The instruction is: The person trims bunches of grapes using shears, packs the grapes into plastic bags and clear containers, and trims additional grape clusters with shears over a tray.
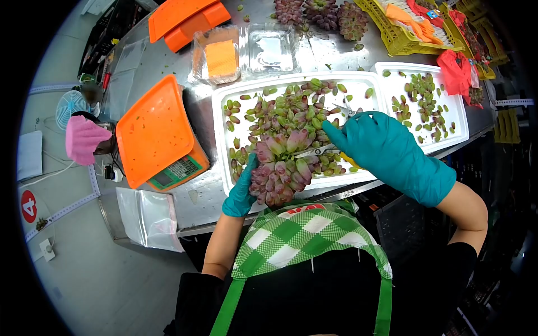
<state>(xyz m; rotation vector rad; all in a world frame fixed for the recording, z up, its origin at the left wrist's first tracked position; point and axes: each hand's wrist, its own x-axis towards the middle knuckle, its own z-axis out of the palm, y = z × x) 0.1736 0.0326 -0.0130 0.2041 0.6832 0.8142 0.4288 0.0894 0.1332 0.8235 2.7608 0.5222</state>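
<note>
My left hand (243, 190), in a teal glove, is wrapped round the side of a pink-green succulent (280, 171) at the near edge of a white tray (221, 151). In my right hand (381, 148), also gloved, is a pair of scissors (316, 151) with metal blades and a bit of yellow at the handle. One blade reaches left to the succulent's rosette; another metal part shows above my fingers. Loose succulent leaves (280, 112) are heaped in the tray behind the plant. My right palm hides most of the handles.
An orange scale (157, 131) stands left of the tray, near clear plastic bags (148, 215). Behind are clear plastic boxes (272, 50) and whole succulents (322, 12). A second white tray (457, 120) with leaves and a yellow crate (392, 42) lie to the right.
</note>
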